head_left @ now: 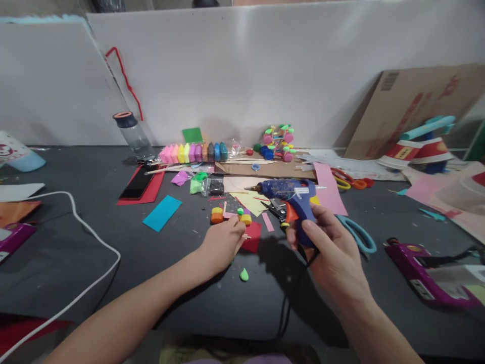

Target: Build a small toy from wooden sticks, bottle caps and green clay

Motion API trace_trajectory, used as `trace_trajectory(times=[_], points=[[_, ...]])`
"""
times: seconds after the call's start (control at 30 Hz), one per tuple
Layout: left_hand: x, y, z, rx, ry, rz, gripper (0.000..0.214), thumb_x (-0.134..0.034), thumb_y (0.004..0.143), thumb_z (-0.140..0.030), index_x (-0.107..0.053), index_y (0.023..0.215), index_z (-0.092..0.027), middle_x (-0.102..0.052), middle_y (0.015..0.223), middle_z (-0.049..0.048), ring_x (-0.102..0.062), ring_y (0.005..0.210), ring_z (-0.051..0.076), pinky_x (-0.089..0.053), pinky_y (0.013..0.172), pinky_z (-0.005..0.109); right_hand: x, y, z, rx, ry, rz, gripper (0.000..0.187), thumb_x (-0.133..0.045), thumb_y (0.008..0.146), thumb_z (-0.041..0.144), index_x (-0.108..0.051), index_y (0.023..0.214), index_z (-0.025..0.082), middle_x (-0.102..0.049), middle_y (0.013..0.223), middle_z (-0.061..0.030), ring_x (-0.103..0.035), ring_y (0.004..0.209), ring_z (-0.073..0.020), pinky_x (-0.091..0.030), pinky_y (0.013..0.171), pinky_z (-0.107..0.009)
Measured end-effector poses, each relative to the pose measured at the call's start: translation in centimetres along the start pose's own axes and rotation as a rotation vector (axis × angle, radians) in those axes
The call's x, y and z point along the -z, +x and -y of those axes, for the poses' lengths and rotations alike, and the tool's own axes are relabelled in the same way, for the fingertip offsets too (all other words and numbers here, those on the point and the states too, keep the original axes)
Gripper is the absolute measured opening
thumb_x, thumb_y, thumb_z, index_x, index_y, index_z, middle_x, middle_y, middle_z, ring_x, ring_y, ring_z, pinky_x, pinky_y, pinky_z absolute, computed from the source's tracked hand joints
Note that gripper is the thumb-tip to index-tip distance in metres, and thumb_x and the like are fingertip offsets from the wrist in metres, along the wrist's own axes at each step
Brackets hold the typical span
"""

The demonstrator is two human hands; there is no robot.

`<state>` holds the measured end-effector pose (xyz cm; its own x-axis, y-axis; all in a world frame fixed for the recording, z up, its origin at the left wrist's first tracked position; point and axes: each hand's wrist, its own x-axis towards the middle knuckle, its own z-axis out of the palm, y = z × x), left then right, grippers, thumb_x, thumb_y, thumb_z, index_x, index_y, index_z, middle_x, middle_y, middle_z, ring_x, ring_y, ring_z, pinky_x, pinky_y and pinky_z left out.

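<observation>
A blue glue gun [278,189] is held in the right hand [333,247], whose grip is clamped around the handle, with the nozzle turned to the left. A small clay model [229,215], made up of yellow and orange rounds and a pink strip, is seen on the desk [212,316] to the left of the glue gun and nearer than its nozzle, apart from it. The fingers of the left hand [223,242] are drawn together at the model's right end; whether it is pinched or only touched cannot be told, as the fingertips are partly hidden. A red paper [253,241], left of the glue gun's handle, is partly covered by the left hand, and the pale sticks beside those fingers are hard to make out. By the glue gun, a dark metal tool [276,210] is partly blocked from view, and the blue scissors [358,235] to its right are partly hidden by the right hand. Far left of the glue gun, a cup [22,155] is cut off.
</observation>
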<state>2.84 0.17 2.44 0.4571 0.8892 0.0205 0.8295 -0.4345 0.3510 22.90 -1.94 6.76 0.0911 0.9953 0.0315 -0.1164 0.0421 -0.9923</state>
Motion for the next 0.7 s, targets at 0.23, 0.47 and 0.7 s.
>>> trace_trajectory(times=[0.23,0.47,0.7], points=[[-0.1,-0.5,0.0,0.023,-0.304,-0.018,0.017,-0.054,0.091,-0.015,-0.067,0.101,-0.015,-0.073,0.102,0.0105,-0.069,0.093,0.025,-0.053,0.087,0.038,-0.8,1.4,0.9,-0.131,0.102,0.132,0.040,-0.080,0.070,0.041,-0.048,0.085,0.024,-0.060,0.065,0.0041,-0.050,0.048,-0.0091,-0.032,0.041,-0.020],[2.0,-1.7,0.6,0.152,-0.781,-0.142,0.012,-0.059,0.088,-0.021,-0.071,0.090,-0.017,-0.074,0.094,0.0060,-0.069,0.087,0.018,-0.055,0.078,0.029,-1.8,3.1,1.4,-0.156,0.086,0.220,0.043,-0.081,0.066,0.054,-0.054,0.070,0.021,-0.050,0.055,0.0048,-0.042,0.041,-0.0087,-0.029,0.040,-0.024],[3.8,-2.5,1.4,0.302,-1.365,-0.194,0.020,-0.069,0.086,-0.037,-0.068,0.093,-0.018,-0.062,0.070,-0.0016,-0.051,0.051,0.006,-0.036,0.038,0.013,-0.8,2.8,0.1,-0.179,0.066,0.181,0.038,-0.083,0.066,0.054,-0.067,0.077,0.021,-0.059,0.064,-0.0006,-0.043,0.040,-0.0077,-0.029,0.040,-0.024]])
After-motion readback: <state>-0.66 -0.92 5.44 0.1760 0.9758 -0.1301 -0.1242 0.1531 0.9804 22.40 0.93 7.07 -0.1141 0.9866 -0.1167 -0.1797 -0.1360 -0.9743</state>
